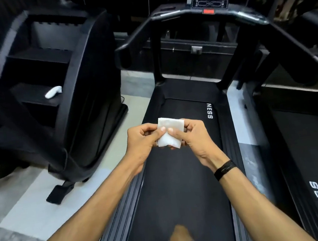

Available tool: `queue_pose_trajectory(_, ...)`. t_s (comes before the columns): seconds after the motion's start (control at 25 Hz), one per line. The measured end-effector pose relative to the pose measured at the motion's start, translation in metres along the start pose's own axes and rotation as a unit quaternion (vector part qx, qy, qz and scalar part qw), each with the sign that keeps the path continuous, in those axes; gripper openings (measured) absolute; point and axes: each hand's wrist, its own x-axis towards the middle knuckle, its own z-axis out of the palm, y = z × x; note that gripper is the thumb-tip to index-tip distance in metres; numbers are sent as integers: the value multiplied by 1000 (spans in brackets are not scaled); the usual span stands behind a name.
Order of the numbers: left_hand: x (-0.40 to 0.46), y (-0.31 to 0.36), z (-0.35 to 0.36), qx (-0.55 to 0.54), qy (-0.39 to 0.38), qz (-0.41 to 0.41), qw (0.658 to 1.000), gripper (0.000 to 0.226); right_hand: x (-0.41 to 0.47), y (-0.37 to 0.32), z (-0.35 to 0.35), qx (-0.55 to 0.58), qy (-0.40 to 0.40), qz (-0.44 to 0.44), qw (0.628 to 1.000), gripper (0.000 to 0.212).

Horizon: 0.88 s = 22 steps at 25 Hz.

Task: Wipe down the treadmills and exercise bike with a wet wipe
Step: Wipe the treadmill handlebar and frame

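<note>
From the head camera, both forearms reach up from the bottom corners and meet at the middle of the frame. The left hand [141, 140] and the right hand [191, 134] each pinch a folded white wet wipe [170, 133] between thumb and curled fingers, so each grip is closed on the wipe, with the thumbs pressing on its near face. A dark band [224, 169] circles the right wrist.

The wipe is held up over the black belt of the treadmill [181, 177] that runs up the centre of the frame to its handrails and console [209, 4] at the upper middle. A bare foot [180, 237] stands on the belt at the bottom centre.

A second treadmill [308, 152] lies along the right edge. At the upper left stands a black stair-type machine [82, 89], with a small white object [53, 92] resting on one of its steps. Pale floor [24, 207] fills the lower left.
</note>
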Motion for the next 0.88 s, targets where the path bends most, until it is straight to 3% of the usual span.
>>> queue_pose_trajectory(0.12, 73, 42, 25, 5, 11, -14, 1000, 12, 76, -42, -28, 3, -9, 21, 1000, 23)
queue_pose_trajectory(0.36, 141, 136, 49, 8, 16, -51, 999, 13, 144, -137, -44, 47, -28, 57, 997, 31)
queue_pose_trajectory(0.56, 195, 197, 37, 22, 2, -42, 999, 23, 199, -201, -41, 12, -52, 25, 998, 25)
queue_pose_trajectory(0.88, 302, 195, -8, 11, 77, -41, 996, 22, 324, -198, -10, -60, -54, 13, 997, 18)
